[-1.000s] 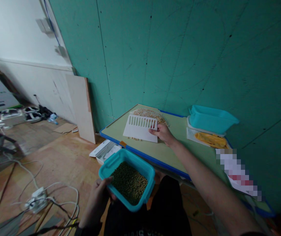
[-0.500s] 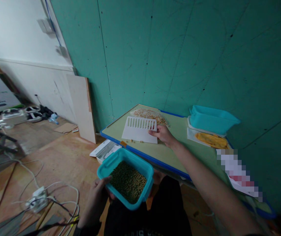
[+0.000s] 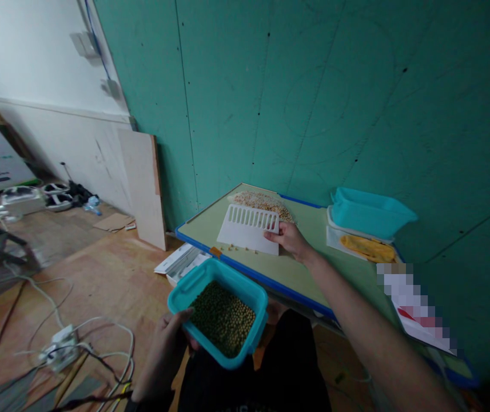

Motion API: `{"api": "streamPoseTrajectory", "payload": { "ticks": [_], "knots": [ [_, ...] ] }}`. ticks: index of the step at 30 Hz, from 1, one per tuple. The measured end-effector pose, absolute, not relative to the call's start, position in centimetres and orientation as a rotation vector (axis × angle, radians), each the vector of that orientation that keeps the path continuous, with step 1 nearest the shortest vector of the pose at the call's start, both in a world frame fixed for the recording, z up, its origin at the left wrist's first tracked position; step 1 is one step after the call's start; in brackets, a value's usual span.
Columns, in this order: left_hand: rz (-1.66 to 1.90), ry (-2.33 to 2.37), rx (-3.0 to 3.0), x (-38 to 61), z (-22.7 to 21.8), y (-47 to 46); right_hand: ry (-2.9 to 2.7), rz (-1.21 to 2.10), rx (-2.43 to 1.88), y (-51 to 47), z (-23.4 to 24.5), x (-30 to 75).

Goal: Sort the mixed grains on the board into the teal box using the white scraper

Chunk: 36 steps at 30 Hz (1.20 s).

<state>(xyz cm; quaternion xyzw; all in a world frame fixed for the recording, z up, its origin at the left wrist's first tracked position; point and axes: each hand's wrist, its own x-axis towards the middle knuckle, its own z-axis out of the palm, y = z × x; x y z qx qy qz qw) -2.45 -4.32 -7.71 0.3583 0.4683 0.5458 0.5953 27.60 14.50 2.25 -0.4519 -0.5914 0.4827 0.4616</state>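
My left hand (image 3: 174, 335) grips the near left rim of a teal plastic tub (image 3: 251, 285), thumb over the edge, held above my lap beside the table. Inside lie dark green beans (image 3: 210, 309) and tan beans (image 3: 239, 316). My right hand (image 3: 291, 240) pinches the right end of a white slotted scraper (image 3: 249, 236), its row of slots toward the wall and its plain edge toward me. Behind the scraper, a spread pile of pale and tan beans or grains (image 3: 266, 201) lies on the table. A few loose tan beans (image 3: 236, 248) sit in front of the scraper.
The green-topped table (image 3: 305, 272) has a blue edge and stands against a green wall. At its right are a teal bin (image 3: 369, 212), a yellow cloth-like item (image 3: 367, 248) and a blurred-out sheet (image 3: 416, 312). A white power strip (image 3: 61, 348) with cables lies on the floor.
My right hand and the scraper have shifted slightly right and toward me. More loose beans show in front of the scraper. My left hand keeps its hold on the tub.
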Motion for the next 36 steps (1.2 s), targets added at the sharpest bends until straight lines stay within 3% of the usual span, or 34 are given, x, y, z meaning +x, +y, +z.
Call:
{"api": "streamPoseTrajectory", "payload": {
  "ticks": [17, 29, 36],
  "knots": [
    [1.258, 1.183, 0.772, -0.9, -8.3, -4.0, -1.549, 0.738, -1.368, 7.6, 3.7, 33.8],
    [1.228, 1.133, 0.858, -0.2, -6.1, -3.2, -1.631, 0.504, -1.371, 0.5, 3.5, 29.7],
    [1.247, 1.193, 0.849, -0.5, -5.2, -2.9, -1.599, 0.369, -1.378, 2.4, 3.6, 29.6]
  ]
}}
